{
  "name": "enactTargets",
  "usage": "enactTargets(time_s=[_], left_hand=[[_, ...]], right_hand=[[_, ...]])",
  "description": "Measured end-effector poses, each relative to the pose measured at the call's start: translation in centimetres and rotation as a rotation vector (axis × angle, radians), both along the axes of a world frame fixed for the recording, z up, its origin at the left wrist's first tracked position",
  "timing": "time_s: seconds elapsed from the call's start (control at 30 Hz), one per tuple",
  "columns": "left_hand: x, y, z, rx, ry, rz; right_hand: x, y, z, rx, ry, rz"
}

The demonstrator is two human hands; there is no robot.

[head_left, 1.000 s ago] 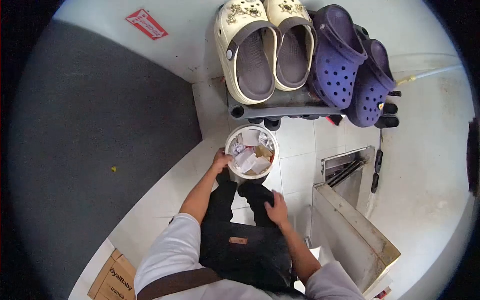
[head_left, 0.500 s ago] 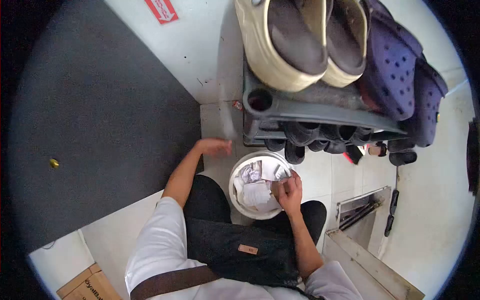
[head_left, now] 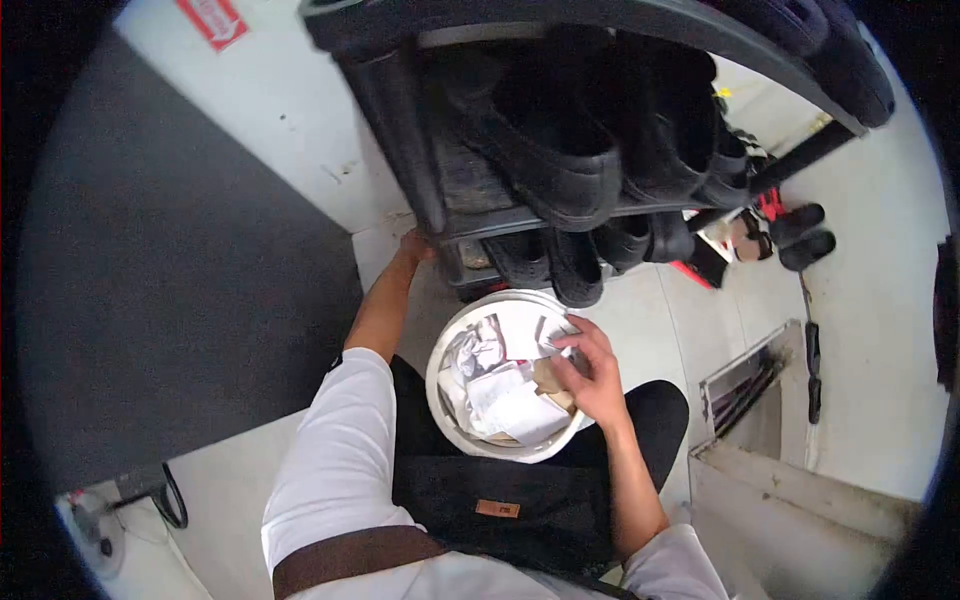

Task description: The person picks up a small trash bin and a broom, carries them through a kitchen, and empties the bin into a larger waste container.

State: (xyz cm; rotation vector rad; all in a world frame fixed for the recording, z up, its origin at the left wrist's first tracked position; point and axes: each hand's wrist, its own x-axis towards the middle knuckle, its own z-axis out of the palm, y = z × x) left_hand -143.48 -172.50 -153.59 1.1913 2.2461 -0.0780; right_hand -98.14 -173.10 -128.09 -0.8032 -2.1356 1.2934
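A round white bin (head_left: 437, 405) stands on the floor between my knees. Crumpled and flat white papers (head_left: 515, 405) fill it, with some brown pieces among them. My right hand (head_left: 598, 380) is over the bin's right rim, thumb and fingers apart, close to a white and grey scrap of paper (head_left: 553, 332). Stretched forward past the bin, my left hand (head_left: 416, 246) is low beside the near left post of a dark shoe rack (head_left: 390, 140). Its fingers are mostly hidden, and what they touch I cannot make out.
Black shoes (head_left: 575, 165) fill the rack's tiers, which overhang the bin's far side. More shoes (head_left: 800, 235) lie on the floor at right. A wall opening (head_left: 750, 390) and a pale ledge (head_left: 800, 490) are at lower right. A dark grey panel (head_left: 200, 280) spans the left.
My view has dropped closer to the rack, and its upper shoes have mostly left the frame. My left hand has moved forward to the rack's post. My right hand stays at the bin's rim.
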Motion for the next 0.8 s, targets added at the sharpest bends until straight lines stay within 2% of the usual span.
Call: enactTargets(time_s=[0.1,0.13,0.23,0.33,0.43,0.57,0.73,0.8], left_hand=[[1.0,3.8,0.3,0.020,-0.042,-0.024],[2.1,2.5,-1.1,0.026,-0.057,-0.027],[2.6,5.9,-3.4,0.043,-0.107,-0.042],[2.3,5.4,-5.1,0.056,-0.167,-0.065],[1.9,7.4,-5.8,0.073,-0.221,-0.091],[1.7,5.9,-7.7,0.086,-0.291,-0.095],[0.3,8.4,-9.2,0.095,-0.378,-0.087],[1.5,7.3,-10.4,0.079,-0.412,-0.080]], right_hand=[[1.5,-0.2,-0.4,0.015,-0.022,-0.020],[1.7,-0.3,-1.2,0.027,-0.035,-0.022],[1.7,-0.1,-3.8,0.025,-0.045,-0.023],[1.7,0.8,-6.0,0.079,-0.080,0.015],[1.2,1.8,-7.6,-0.099,-0.108,0.078],[0.5,2.1,-9.2,-0.075,-0.157,0.026],[-0.1,2.2,-11.3,-0.099,-0.109,0.021],[0.1,2.0,-12.2,-0.137,-0.075,0.002]])
